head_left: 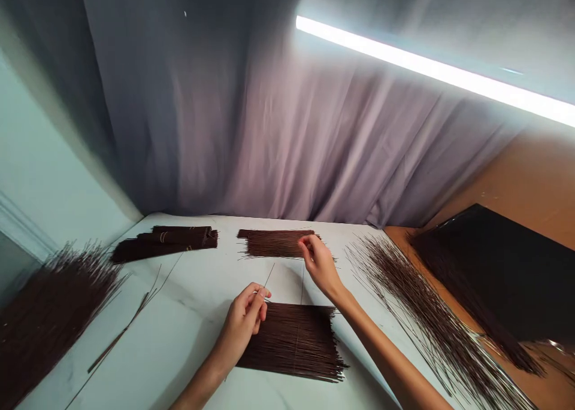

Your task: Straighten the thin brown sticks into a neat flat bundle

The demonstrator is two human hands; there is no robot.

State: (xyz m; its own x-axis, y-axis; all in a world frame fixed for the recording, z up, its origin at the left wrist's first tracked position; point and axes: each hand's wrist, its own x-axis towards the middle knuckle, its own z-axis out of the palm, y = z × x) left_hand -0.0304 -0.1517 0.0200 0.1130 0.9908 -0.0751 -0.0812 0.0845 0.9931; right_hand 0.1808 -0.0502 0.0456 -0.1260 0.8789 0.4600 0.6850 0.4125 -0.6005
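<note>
A mat of thin dark brown sticks (299,341) lies on the white table in front of me, with a fine line running across it. My left hand (247,314) is at its far left corner, fingers closed in a pinch on a thin dark strand (270,273) that sticks up past the fingertips. Higher and to the right, my right hand (318,263) is pinched shut. From below its fingertips a fine thread (302,283) runs down to the mat's far edge. Behind that hand lies a second flat bundle of brown sticks (274,243).
Rolled stick bundles (166,242) lie at the back left. Loose strands (128,326) and a large stick pile (54,320) are on the left. More loose sticks (422,302) spread along the right, beside a black panel (498,272). A grey curtain (269,128) hangs behind the table.
</note>
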